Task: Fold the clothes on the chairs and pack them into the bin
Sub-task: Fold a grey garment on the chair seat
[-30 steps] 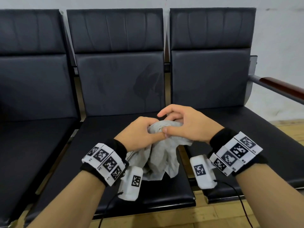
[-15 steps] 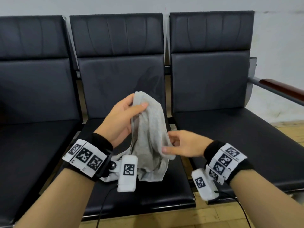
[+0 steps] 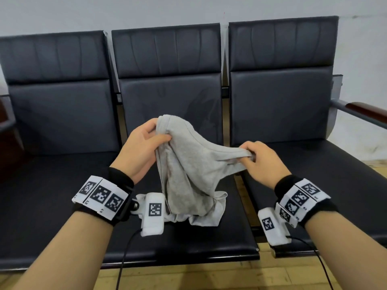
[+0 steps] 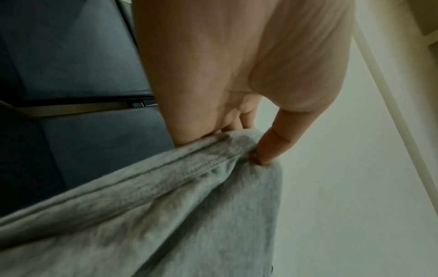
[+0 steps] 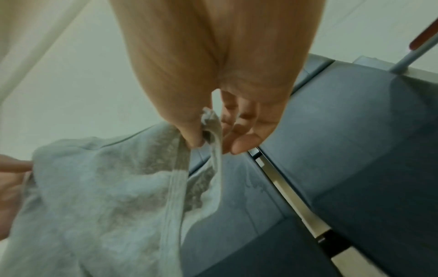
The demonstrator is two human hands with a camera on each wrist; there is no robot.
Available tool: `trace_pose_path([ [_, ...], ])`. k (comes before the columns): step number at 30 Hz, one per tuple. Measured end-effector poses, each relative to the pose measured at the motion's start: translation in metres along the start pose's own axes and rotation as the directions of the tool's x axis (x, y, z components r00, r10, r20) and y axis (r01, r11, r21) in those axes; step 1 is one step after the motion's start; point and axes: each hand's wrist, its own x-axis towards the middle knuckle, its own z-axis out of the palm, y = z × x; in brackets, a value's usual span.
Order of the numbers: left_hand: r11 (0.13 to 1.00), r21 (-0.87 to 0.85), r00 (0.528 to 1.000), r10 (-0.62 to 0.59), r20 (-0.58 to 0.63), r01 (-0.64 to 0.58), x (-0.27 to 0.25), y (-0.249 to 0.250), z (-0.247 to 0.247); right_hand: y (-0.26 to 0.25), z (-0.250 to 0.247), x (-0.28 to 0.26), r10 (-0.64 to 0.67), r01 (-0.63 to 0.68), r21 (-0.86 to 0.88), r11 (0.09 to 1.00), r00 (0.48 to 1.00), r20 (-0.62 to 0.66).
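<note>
Both hands (image 3: 144, 147) (image 3: 258, 162) pinch an unlabelled grey garment (image 3: 188, 170).

this looks like a waiting area or lobby rather than a home. three black padded chairs (image 3: 167, 84) stand joined in one row on a shared metal frame, the kind of ganged seating found in halls and clinics, with narrow gaps between the seats. a grey metal armrest topped with dark red-brown wood (image 3: 364, 110) closes the right end of the row, and a similar dark piece shows at the left edge. behind the backrests runs a plain, bare pale wall (image 3: 188, 11). below the front edge of the seats lies a light wooden plank floor (image 3: 209, 277).
</note>
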Motion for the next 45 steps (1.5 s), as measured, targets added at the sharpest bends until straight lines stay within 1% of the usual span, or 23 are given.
trace_pose_path([
  [2, 1.000, -0.008, 1.000, 0.001, -0.008, -0.001, -0.003, 0.005, -0.002, -0.001, -0.004, -0.001, -0.012, 0.011, -0.030, 0.999, 0.999, -0.033],
  [5, 0.998, -0.069, 1.000, -0.010, -0.017, 0.009, -0.007, 0.012, -0.005, -0.003, -0.003, -0.003, -0.044, 0.042, -0.119, 0.992, 0.999, -0.018],
  [7, 0.996, -0.092, 1.000, -0.012, -0.018, 0.010, -0.009, 0.017, -0.005, -0.005, -0.005, -0.005, -0.065, 0.060, -0.146, 0.987, 0.998, -0.026],
  [10, 0.992, -0.122, 0.999, -0.030, -0.028, 0.027, -0.013, 0.026, -0.010, -0.014, -0.018, -0.004, -0.113, 0.102, -0.169, 0.980, 0.992, -0.055],
  [13, 0.986, -0.157, 0.998, -0.055, -0.015, 0.052, -0.014, 0.040, -0.014, -0.027, -0.036, 0.001, -0.161, 0.148, -0.220, 0.964, 0.986, -0.042],
  [15, 0.989, -0.142, 0.999, -0.042, -0.011, 0.040, -0.015, 0.054, -0.017, -0.036, -0.051, 0.005, -0.171, 0.159, -0.267, 0.951, 0.985, -0.024],
  [17, 0.996, -0.091, 1.000, -0.004, -0.013, 0.002, -0.015, 0.068, -0.019, -0.042, -0.067, 0.007, -0.174, 0.149, -0.267, 0.952, 0.982, -0.072],
  [20, 0.998, -0.013, 0.997, 0.069, -0.021, -0.069, -0.015, 0.089, -0.022, -0.053, -0.092, 0.011, -0.142, 0.108, -0.177, 0.978, 0.971, -0.192],
  [22, 0.995, 0.032, 0.995, 0.100, -0.004, -0.100, -0.014, 0.103, -0.022, -0.066, -0.107, 0.013, -0.091, 0.081, -0.053, 0.995, 0.975, -0.205],
  [24, 0.989, 0.079, 0.992, 0.120, 0.026, -0.121, -0.016, 0.117, -0.020, -0.081, -0.122, 0.016, -0.033, 0.060, 0.137, 0.989, 0.982, -0.188],
  [26, 0.980, 0.133, 0.988, 0.140, 0.065, -0.148, -0.020, 0.131, -0.020, -0.094, -0.139, 0.017, -0.010, 0.061, 0.311, 0.949, 0.987, -0.162],
  [29, 0.962, 0.209, 0.983, 0.155, 0.099, -0.173, -0.028, 0.153, -0.020, -0.110, -0.165, 0.016, -0.014, 0.067, 0.460, 0.886, 0.993, -0.116],
  [32, 0.948, 0.244, 0.979, 0.194, 0.066, -0.204, -0.035, 0.176, -0.018, -0.123, -0.189, 0.015, -0.021, 0.024, 0.611, 0.791, 1.000, -0.012],
  [34, 0.935, 0.263, 0.970, 0.240, 0.025, -0.238, -0.038, 0.190, -0.015, -0.135, -0.203, 0.012, 0.001, -0.010, 0.648, 0.762, 1.000, 0.013],
  [37, 0.937, 0.237, 0.959, 0.279, -0.059, -0.258, -0.042, 0.212, -0.008, -0.154, -0.224, 0.008, 0.051, -0.038, 0.696, 0.717, 0.999, 0.001],
  [40, 0.956, 0.197, 0.964, 0.243, -0.109, -0.219, -0.046, 0.233, -0.003, -0.173, -0.243, 0.001, 0.044, -0.060, 0.770, 0.635, 0.998, 0.042],
  [43, 0.978, 0.085, 0.971, 0.201, -0.129, -0.191, -0.050, 0.251, 0.001, -0.190, -0.257, -0.004, 0.011, -0.060, 0.831, 0.553, 0.998, 0.064],
  [45, 0.983, -0.023, 0.977, 0.178, -0.115, -0.182, -0.054, 0.262, 0.003, -0.200, -0.265, -0.008, -0.019, -0.046, 0.869, 0.492, 0.998, 0.064],
])
